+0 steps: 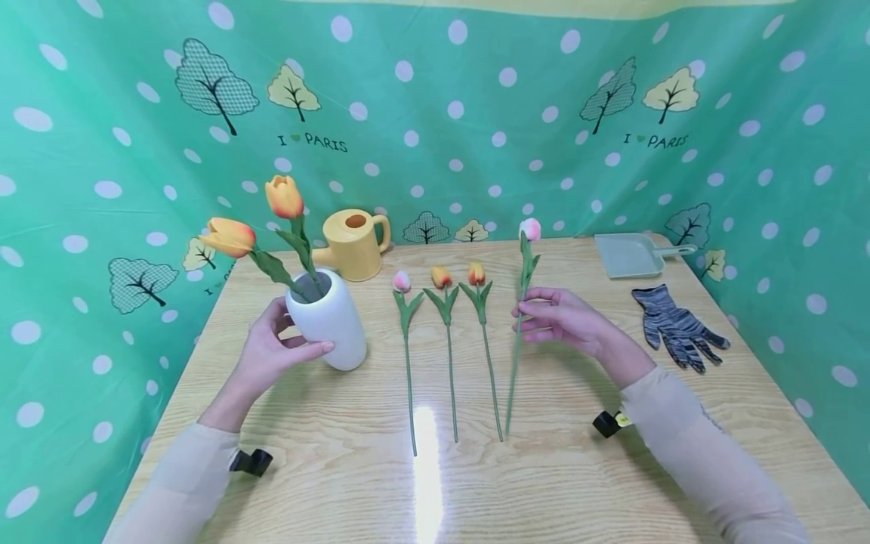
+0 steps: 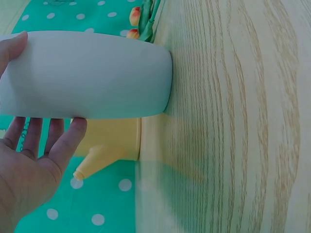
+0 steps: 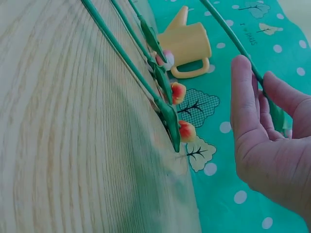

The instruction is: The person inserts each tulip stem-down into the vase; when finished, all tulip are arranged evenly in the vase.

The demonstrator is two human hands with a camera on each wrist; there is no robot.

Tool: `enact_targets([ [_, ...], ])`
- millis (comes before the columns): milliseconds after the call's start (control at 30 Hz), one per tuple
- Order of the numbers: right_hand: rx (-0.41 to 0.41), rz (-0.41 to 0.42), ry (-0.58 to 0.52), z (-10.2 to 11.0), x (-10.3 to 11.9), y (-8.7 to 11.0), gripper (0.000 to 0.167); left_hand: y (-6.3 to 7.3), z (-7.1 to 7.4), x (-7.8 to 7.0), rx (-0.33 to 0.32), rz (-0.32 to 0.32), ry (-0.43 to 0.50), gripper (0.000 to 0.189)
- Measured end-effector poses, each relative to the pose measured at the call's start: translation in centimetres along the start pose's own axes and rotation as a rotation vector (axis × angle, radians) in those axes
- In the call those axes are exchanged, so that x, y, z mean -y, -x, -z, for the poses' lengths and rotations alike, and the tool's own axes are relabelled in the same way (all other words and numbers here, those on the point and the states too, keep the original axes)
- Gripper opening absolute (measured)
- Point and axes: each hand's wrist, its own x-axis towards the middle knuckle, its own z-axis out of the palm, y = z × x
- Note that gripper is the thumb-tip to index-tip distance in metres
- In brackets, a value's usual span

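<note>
On the left, my left hand (image 1: 268,351) grips a white vase (image 1: 334,331) by its side, thumb across the front and fingers behind. The left wrist view shows the vase's base (image 2: 163,80) right at the tabletop. Two yellow-orange tulips, an upper one (image 1: 284,198) and a lower one (image 1: 229,237), lean left out of its mouth. My right hand (image 1: 567,319) pinches the green stem of a pink-and-white tulip (image 1: 529,230), held upright with its bloom away from me. Beside it lie another pink tulip (image 1: 402,282) and two orange tulips (image 1: 441,277), stems pointing toward me.
A yellow watering can (image 1: 350,253) stands behind the vase. At the back right lies a pale green dustpan (image 1: 627,257), with a dark striped glove (image 1: 676,325) in front of it. A green dotted curtain (image 1: 455,136) encloses the wooden table (image 1: 544,491) at the back and sides.
</note>
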Motion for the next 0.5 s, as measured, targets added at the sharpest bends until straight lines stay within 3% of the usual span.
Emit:
enact_targets([
  [500, 0.057, 0.063, -0.088, -1.6, 0.6, 0.1, 0.013, 0.0, 0.0, 0.1, 0.002, -0.003, 0.014, 0.081],
])
